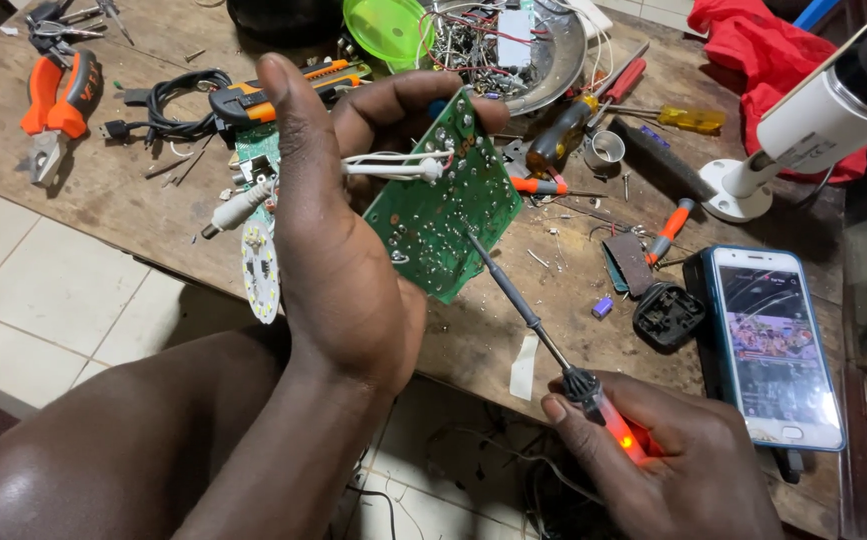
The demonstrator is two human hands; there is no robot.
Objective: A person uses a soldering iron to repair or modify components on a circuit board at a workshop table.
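My left hand [338, 235] grips a green circuit board [441, 205] by its edge, solder side toward me, tilted above the wooden bench. White wires [393, 165] run from the board across my fingers. My right hand [668, 460] holds a soldering iron [543, 335] with an orange glowing handle. The iron's dark tip touches the lower middle of the board.
A smartphone [773, 345] with a lit screen lies at the right. A white security camera [813, 120] stands behind it. Orange pliers [53, 100], screwdrivers [668, 235], a metal bowl of parts [528, 50], a round LED disc [261, 270] and a red cloth [763, 50] crowd the wooden table [103, 190].
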